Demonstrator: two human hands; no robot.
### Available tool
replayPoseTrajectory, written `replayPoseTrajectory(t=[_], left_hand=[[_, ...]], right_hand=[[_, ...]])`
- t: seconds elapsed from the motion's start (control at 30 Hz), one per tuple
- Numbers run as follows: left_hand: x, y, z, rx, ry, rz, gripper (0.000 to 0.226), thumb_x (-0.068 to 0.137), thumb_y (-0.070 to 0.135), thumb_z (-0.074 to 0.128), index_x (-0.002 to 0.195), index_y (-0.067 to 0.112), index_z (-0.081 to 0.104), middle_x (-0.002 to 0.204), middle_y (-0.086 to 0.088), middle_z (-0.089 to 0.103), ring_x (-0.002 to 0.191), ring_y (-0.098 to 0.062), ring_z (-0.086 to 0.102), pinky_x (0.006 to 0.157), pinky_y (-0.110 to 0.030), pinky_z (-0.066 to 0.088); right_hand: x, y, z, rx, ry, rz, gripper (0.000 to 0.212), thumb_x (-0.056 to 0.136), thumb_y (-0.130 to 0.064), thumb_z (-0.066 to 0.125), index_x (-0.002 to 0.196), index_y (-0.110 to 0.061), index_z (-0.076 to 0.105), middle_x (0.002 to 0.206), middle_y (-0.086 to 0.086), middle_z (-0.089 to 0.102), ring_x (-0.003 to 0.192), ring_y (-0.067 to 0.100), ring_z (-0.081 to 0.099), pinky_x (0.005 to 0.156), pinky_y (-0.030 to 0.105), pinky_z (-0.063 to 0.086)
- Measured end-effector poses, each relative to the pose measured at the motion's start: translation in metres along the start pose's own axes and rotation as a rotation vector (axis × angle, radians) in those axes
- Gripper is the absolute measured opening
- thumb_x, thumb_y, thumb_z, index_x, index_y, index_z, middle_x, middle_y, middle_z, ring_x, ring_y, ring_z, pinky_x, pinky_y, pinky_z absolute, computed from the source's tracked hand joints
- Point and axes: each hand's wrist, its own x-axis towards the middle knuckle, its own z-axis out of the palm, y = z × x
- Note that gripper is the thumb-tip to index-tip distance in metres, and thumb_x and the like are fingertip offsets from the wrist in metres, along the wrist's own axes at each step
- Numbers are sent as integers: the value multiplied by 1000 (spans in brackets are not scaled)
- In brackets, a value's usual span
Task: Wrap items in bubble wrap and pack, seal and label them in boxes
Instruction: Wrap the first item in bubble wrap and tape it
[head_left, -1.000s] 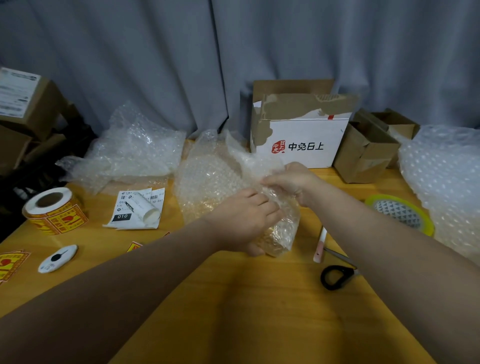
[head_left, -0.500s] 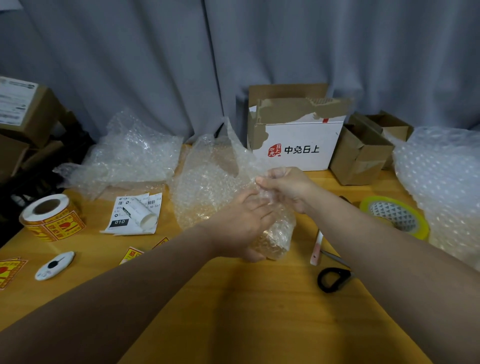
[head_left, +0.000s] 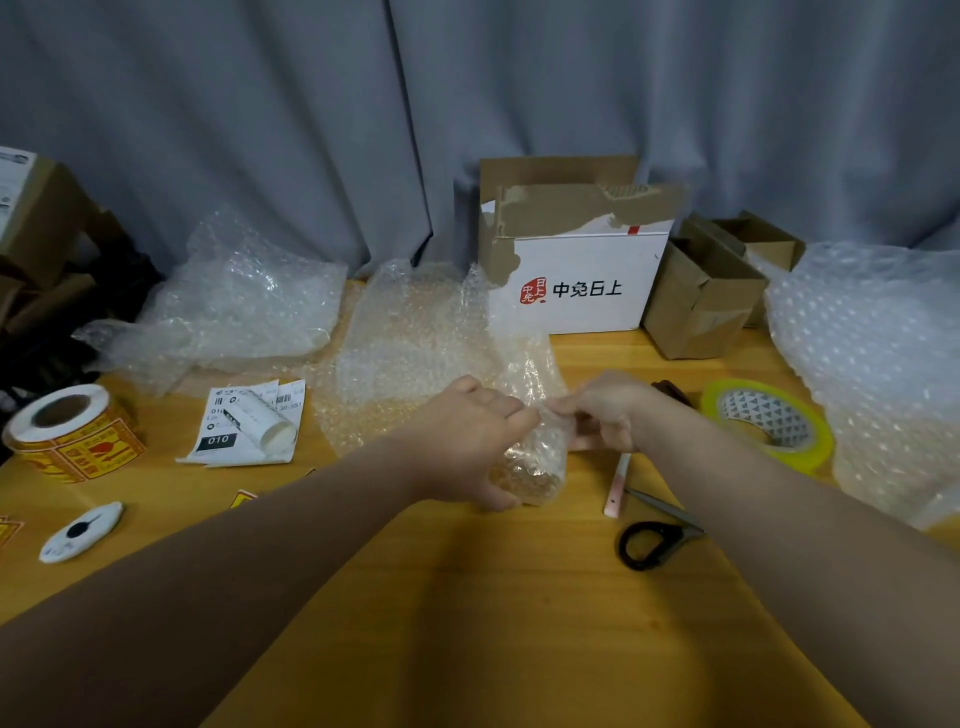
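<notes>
Wrap stage, centre frame: left hand (head_left: 467, 441) clamped round the bubble-wrapped item (head_left: 535, 462) on the desk (head_left: 519, 597), right hand (head_left: 608, 410) pinching its loose wrap end; boxing in the white box (head_left: 582, 280), taping with the tape roll (head_left: 769, 421) and labelling look undone.

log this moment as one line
step: wrapping | left hand: grips bubble-wrapped bundle | right hand: pinches bundle's top | white box: flaps up, behind

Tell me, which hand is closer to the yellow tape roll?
Right. The right hand pinches the bubble-wrapped bundle just left of the tape roll; the left hand grips it from the far side.
</notes>
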Motion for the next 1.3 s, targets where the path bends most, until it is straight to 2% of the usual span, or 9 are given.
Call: replayPoseTrajectory(t=[0.13, 0.27, 0.43, 0.57, 0.7, 0.8, 1.0, 1.17, 1.3], left_hand=[[-7, 4, 1, 24, 28, 31, 74, 71, 61, 63, 128, 15, 47, 128, -3, 56, 117, -21, 51, 99, -37, 33], [-9, 4, 4, 34, 23, 20, 75, 67, 60, 66, 123, 12, 52, 122, -6, 60, 110, -24, 55, 94, -40, 39], [-9, 3, 3, 8, 20, 3, 75, 64, 61, 68, 121, 13, 54, 119, -5, 62, 108, -24, 58, 92, -39, 41], [-7, 1, 4, -2, 20, -1, 75, 66, 62, 65, 121, 13, 52, 116, -3, 63, 106, -22, 58, 92, -36, 37], [-7, 1, 3, -22, 7, -8, 96, 73, 61, 63, 148, 16, 23, 133, -3, 54, 121, -21, 49, 98, -33, 28], [-7, 1, -1, -53, 11, 20, 88, 75, 59, 63, 147, 27, 25, 140, 4, 48, 127, -17, 43, 98, -32, 25], [-6, -4, 1, -117, 3, 20, 83, 73, 60, 65, 143, 27, 35, 136, 8, 52, 124, -14, 45, 97, -30, 25], [-4, -5, -1, -147, -38, 16, 86, 72, 62, 65, 144, 30, 31, 137, 11, 50, 125, -11, 44, 98, -32, 27], [-3, 0, -1, -132, -38, 39, 84, 73, 61, 64, 144, 31, 32, 139, 10, 48, 126, -13, 42, 100, -31, 25]], right_hand=[[8, 6, 16, 51, 90, -69, 21, 88, -6, 66, 71, -7, 53, 64, 5, 59, 51, 12, 56, 45, 23, 45], [10, 3, 24, 59, 75, -56, 6, 95, -8, 56, 92, -3, 59, 79, 7, 62, 67, 17, 59, 58, 27, 50], [7, -2, 25, 38, -41, -1, 25, 98, -28, 53, 101, -3, 57, 87, 8, 65, 73, 18, 62, 57, 28, 51], [10, -6, 22, 59, 22, -53, 41, 89, -28, 66, 115, 2, 58, 105, 14, 67, 86, 24, 64, 67, 33, 52], [9, -10, 16, -11, 69, -155, 22, 82, -15, 74, 97, -3, 64, 95, 11, 69, 83, 24, 65, 70, 31, 53], [10, -17, 13, -31, 145, -250, 11, 82, -9, 73, 90, -6, 66, 83, 5, 67, 70, 15, 62, 56, 22, 47], [16, -24, 13, -358, 169, -513, 8, 87, -12, 69, 80, -10, 67, 73, 0, 63, 66, 11, 57, 61, 22, 43], [18, -34, 10, -955, 191, -660, 38, 88, -33, 67, 61, -18, 44, 64, -3, 48, 63, 16, 48, 62, 30, 39], [20, -30, 12, -825, 199, -614, 38, 88, -31, 68, 62, -10, 49, 57, 3, 50, 53, 15, 49, 60, 31, 43]])
